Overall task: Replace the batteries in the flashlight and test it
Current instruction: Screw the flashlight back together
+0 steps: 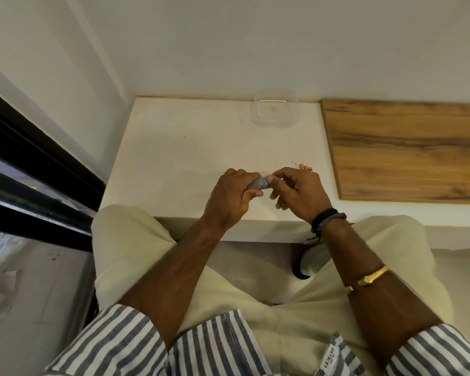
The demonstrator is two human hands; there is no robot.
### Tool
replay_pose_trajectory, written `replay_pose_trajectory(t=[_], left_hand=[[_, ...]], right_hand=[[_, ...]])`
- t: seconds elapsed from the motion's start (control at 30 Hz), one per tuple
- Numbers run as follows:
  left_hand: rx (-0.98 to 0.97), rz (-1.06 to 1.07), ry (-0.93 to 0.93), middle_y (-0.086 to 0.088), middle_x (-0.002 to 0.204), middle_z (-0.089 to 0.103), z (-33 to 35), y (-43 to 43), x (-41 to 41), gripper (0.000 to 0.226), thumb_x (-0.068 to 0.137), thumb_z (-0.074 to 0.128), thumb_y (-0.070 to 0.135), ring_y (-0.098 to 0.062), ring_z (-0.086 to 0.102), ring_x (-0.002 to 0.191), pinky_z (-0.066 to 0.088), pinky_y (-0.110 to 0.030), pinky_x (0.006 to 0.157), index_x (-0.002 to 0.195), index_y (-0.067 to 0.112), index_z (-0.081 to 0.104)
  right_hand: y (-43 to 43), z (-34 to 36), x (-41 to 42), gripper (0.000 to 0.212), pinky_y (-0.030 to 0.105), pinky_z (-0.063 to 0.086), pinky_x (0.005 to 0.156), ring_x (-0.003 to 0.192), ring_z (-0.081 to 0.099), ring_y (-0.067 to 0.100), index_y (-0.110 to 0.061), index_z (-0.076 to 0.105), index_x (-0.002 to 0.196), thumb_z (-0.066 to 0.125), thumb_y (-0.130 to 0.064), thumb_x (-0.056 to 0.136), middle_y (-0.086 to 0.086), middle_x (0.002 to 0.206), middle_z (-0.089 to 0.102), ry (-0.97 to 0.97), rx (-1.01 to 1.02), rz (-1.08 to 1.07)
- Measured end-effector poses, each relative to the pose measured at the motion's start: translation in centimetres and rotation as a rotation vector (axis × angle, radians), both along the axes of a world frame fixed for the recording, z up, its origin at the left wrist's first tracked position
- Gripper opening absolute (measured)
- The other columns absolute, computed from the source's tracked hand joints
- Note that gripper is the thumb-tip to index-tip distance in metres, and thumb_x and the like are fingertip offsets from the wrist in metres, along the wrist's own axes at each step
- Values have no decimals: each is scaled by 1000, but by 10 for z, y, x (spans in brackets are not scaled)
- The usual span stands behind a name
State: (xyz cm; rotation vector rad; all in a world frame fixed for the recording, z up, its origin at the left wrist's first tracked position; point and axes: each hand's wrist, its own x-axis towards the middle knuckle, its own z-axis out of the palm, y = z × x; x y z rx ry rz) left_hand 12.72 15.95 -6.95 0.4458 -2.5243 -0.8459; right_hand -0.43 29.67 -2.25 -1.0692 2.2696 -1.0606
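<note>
Your left hand (229,198) clamps the flashlight (257,183) near the desk's (179,147) front edge; right hand (296,189) pinches its end. Small, rigid, probably slippery: hold the barrel.

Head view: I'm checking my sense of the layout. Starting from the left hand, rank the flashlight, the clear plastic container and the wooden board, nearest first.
1. Flashlight: gripped in the left hand.
2. Clear plastic container: far edge of the table, by the wall.
3. Wooden board: off to the right.
</note>
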Motion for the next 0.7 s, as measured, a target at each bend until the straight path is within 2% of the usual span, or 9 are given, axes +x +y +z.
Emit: replay_pose_trajectory(t=[0.1, 0.17, 0.2, 0.27, 0.33, 0.37, 0.47, 0.6, 0.7], left_hand=[[0, -34, -13, -10, 99, 70, 1, 2, 0, 32, 92, 62, 28, -26, 58, 86, 51, -44, 77, 116, 7, 65], [0, -38, -15, -9, 98, 70, 1, 3, 0, 31, 93, 61, 28, -25, 56, 85, 50, -43, 77, 116, 8, 65], [2, -25, -12, -8, 98, 70, 1, 2, 0, 31, 93, 61, 29, -24, 56, 84, 50, -42, 76, 116, 9, 65], [6, 11, 1, -7, 96, 70, 1, 0, 0, 31, 93, 63, 28, -23, 55, 83, 50, -41, 74, 117, 9, 65], [5, 35, 4, -10, 97, 70, 1, -1, 1, 32, 92, 62, 26, -26, 57, 84, 52, -43, 74, 117, 6, 66], [3, 36, 0, -11, 97, 70, 2, -1, 1, 34, 92, 61, 27, -27, 57, 84, 53, -44, 74, 118, 6, 66], [8, 31, -9, -10, 97, 70, 2, -1, 1, 35, 91, 63, 29, -26, 56, 83, 52, -44, 74, 118, 7, 65], [-11, 15, 0, -10, 94, 70, 3, 0, 0, 32, 90, 65, 27, -27, 57, 81, 52, -45, 73, 115, 6, 66], [-15, -15, 4, -11, 96, 71, 3, 4, 0, 31, 90, 65, 25, -27, 59, 83, 53, -45, 75, 115, 7, 66]], right_hand=[[-2, 0, 5, 56, 41, 62, 65, 47, 64, 15, -20, 65, 73, 38, -59, 101, -4, 56, 64, 106, 149, -40], [-3, -1, 4, 65, 39, 60, 65, 48, 65, 17, -22, 62, 65, 30, -70, 97, -3, 55, 63, 119, 193, -84], [-3, -1, 4, 64, 37, 61, 64, 50, 67, 16, -22, 63, 70, 31, -71, 95, -1, 59, 66, 89, 178, -84], [-1, 0, 1, 47, 31, 63, 64, 63, 71, 11, -21, 66, 98, 46, -64, 94, 1, 84, 74, -35, 67, -30], [1, 0, -2, 38, 27, 63, 64, 76, 73, 11, -24, 59, 123, 69, -44, 92, -2, 106, 70, -89, -13, 59], [2, -1, -3, 40, 27, 64, 65, 78, 73, 12, -24, 59, 126, 75, -33, 90, -2, 109, 70, -75, -35, 86], [2, -2, -3, 30, 35, 65, 70, 76, 75, 16, -16, 66, 121, 74, -18, 91, 4, 99, 75, -31, -72, 69], [1, 1, 1, 24, 35, 64, 69, 62, 72, 14, -12, 69, 108, 62, -34, 99, 3, 76, 74, -41, -8, 22], [0, 4, 5, 42, 41, 62, 65, 48, 63, 16, -15, 66, 80, 49, -46, 103, -4, 59, 63, 21, 70, -22]])
